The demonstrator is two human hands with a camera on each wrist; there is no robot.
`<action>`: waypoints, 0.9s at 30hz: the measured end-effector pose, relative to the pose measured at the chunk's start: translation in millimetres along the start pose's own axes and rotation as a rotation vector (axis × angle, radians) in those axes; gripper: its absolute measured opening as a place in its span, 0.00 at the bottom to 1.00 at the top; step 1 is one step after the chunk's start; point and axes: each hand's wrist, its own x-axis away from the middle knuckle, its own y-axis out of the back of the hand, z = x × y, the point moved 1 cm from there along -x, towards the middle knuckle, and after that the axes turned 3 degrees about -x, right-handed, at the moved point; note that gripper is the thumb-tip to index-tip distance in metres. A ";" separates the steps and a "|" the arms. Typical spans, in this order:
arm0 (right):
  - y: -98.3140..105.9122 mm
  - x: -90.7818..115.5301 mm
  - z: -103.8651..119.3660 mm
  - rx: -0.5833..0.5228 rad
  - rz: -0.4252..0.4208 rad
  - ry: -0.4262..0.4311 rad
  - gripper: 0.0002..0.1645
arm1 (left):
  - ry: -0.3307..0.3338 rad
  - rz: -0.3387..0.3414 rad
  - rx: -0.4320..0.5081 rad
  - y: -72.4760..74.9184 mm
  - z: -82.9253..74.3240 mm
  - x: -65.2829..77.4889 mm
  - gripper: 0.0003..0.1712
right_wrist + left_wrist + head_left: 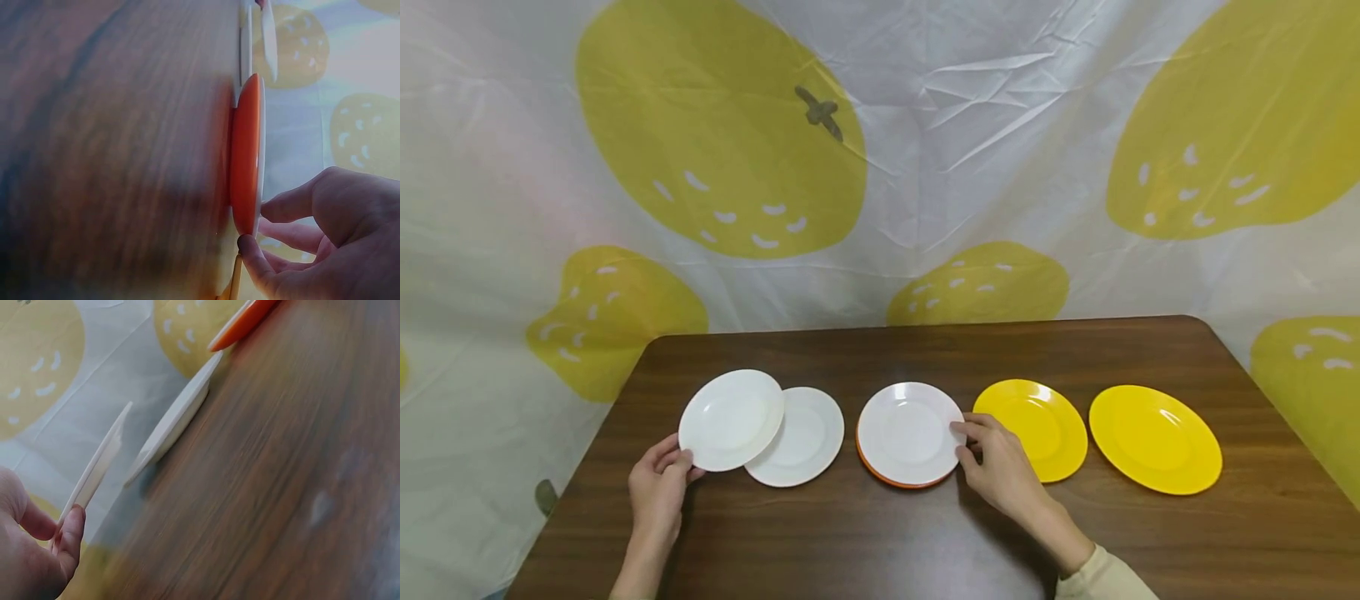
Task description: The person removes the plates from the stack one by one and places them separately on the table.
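My left hand [658, 487] pinches the lower left rim of a white plate [732, 419], thumb on one face and fingers behind. This plate is tilted and raised off the table; in the left wrist view a gap shows beyond it. A second white plate [805, 437] lies flat on the table, partly hidden behind it in the head view. Near the middle, another white plate [910, 433] sits on an orange plate [245, 156], whose edge peeks out below. My right hand [1000, 462] pinches the right rim of this pair, one fingertip on the white top and another at the orange edge.
Right of the stack, a yellow plate [1037, 429] lies partly behind my right hand. Farther right is another yellow plate [1157, 442]. All rest on a brown wooden table [880, 542]. A white cloth with a yellow fruit print [985, 167] hangs behind the table's back edge.
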 end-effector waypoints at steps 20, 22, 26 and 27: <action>-1.0 -1.7 -1.5 0.003 0.007 -0.003 0.18 | 0.067 -0.121 0.059 29.7 10.4 -7.5 0.32; -1.3 -1.7 -1.6 0.004 0.008 -0.002 0.18 | 0.072 -0.134 0.055 32.9 11.7 -7.4 0.32; -1.3 -1.1 -1.8 0.005 0.006 -0.003 0.18 | 0.069 -0.150 0.033 36.6 14.3 -7.1 0.32; -1.3 -1.0 -1.9 0.004 0.005 -0.003 0.18 | 0.066 -0.151 0.023 36.9 14.6 -7.0 0.32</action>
